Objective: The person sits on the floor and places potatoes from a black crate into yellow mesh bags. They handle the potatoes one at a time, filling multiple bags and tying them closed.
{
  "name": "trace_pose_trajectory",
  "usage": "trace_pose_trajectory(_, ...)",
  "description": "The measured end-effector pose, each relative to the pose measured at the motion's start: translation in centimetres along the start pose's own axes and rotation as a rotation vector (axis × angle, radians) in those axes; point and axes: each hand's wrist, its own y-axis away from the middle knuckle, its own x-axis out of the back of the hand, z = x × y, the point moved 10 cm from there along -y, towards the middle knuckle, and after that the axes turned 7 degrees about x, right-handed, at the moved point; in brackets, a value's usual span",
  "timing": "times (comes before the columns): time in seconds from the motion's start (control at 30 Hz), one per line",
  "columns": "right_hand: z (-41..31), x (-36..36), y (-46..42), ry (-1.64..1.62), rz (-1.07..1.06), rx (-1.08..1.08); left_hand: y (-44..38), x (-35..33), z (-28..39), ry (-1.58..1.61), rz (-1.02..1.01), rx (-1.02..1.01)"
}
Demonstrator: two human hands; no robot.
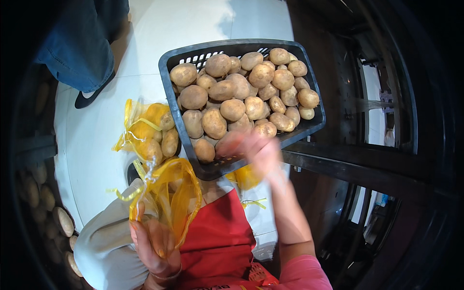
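Observation:
A black plastic crate [168,81] full of potatoes [232,110] stands before me. My left hand [154,235] holds a yellow mesh bag [181,195] by its rim, with the bag's mouth spread. My right hand [262,152] is blurred by motion at the crate's near edge, beside a reddish-brown, blurred potato [230,144]; whether the fingers grip it is unclear. Left of the crate, a second yellow mesh bag [145,130] lies on the floor with several potatoes in it. Part of another yellow bag [248,177] shows beneath the crate's near side.
Another person's leg in blue jeans [78,54] and a dark shoe [94,92] are at the upper left. More potatoes [64,221] lie along the left rim. A dark metal frame [348,163] stands to the right. A red apron [217,232] covers my lap.

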Motion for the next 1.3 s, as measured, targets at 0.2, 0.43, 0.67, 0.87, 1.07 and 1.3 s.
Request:
trace_pose_trajectory(0.2,5.4,18.1,-3.5,1.525,0.094,-0.253,-0.2,-0.1,-0.4,0.041,-0.009,0.040)
trace_pose_trajectory(0.43,3.7,21.3,-2.6,1.223,0.471,-0.197,-0.3,-0.3,-0.2,0.065,-0.067,0.034)
trace_pose_trajectory(0.67,2.6,15.0,-0.5,-0.471,0.340,0.014,-0.2,0.7,-0.4,0.085,0.055,0.058)
trace_pose_trajectory(0.87,-2.9,3.1,0.7,-0.882,-0.148,0.205,-0.5,0.2,-0.5,0.088,0.029,0.056)
trace_pose_trajectory(1.07,-4.0,-14.1,4.2,0.126,-0.319,0.147,0.0,-0.3,-1.0,-0.085,0.037,0.037)
trace_pose_trajectory(1.3,-3.1,-4.9,-0.1,0.488,-0.147,0.231,0.2,0.7,0.5,0.001,0.053,-0.031)
